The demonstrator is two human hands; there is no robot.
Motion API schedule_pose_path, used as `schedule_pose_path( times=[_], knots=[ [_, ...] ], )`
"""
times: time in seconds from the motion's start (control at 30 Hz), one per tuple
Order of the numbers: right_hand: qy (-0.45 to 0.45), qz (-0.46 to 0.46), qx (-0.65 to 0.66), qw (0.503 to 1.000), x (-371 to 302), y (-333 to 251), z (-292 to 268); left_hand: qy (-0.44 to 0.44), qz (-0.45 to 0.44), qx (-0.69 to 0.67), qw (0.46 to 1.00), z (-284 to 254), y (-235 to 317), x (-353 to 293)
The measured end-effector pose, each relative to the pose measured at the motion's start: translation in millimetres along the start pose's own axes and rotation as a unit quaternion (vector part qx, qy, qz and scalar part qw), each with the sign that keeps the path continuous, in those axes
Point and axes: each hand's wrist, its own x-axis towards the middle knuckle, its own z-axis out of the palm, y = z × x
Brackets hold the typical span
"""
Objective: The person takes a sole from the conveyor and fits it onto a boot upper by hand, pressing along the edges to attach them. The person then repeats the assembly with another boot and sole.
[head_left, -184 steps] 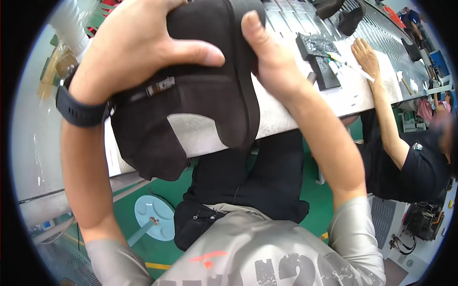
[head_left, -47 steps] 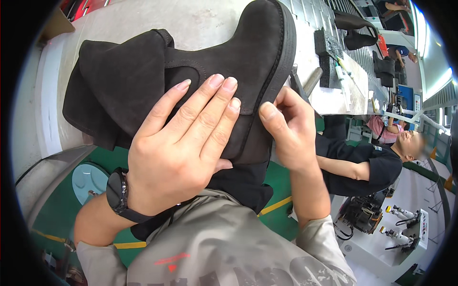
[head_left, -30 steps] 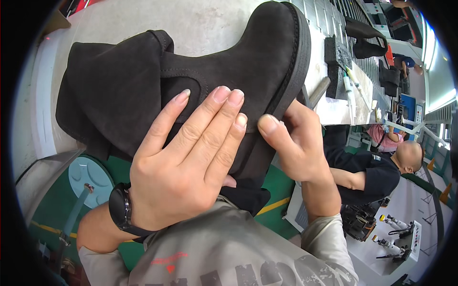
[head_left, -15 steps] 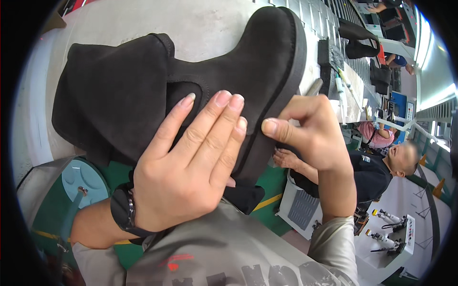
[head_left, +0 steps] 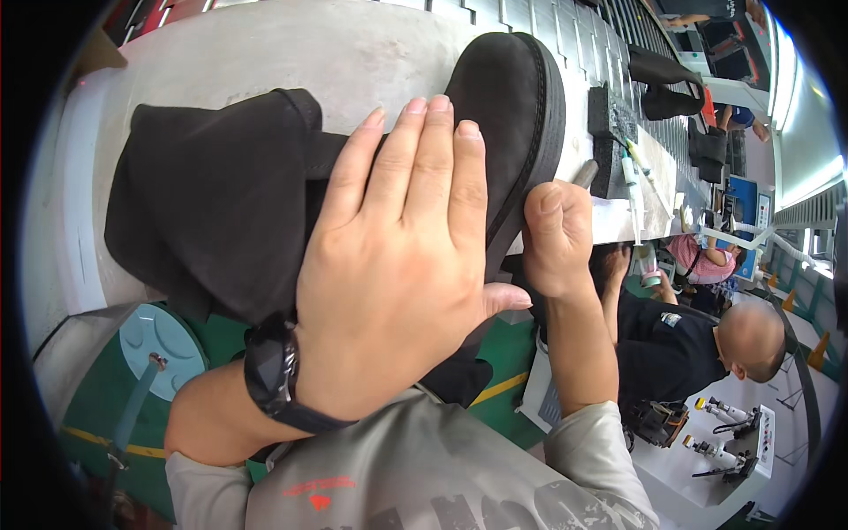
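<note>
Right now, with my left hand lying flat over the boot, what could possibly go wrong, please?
The dark boot might slip: the left hand lies flat over it, fingers extended, and the boot seems to overhang the near edge of the light table. The black watch, worn close to the boot, could perhaps scuff it.
</note>
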Motion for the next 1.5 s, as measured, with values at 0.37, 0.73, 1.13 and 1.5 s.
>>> schedule_pose_path(
  times=[0.37, 0.73, 1.13, 1.5],
  knots=[
    [0.063, 0.068, -0.002, 0.996, 19, -26, -4, 0.009, -0.001, -0.003, 1.000, 1, 2, 4],
    [0.231, -0.269, -0.059, 0.933, 89, -50, 29, 0.035, -0.020, 0.013, 0.999, 7, 14, 14],
    [-0.068, -0.121, 0.033, 0.990, 147, -40, -16, -0.004, 0.053, 0.028, 0.998, -1, 24, -77],
    [0.041, -0.014, -0.049, 0.998, 44, -86, -7, 0.147, -0.057, -0.068, 0.985, -56, -83, -112]
  ],
)
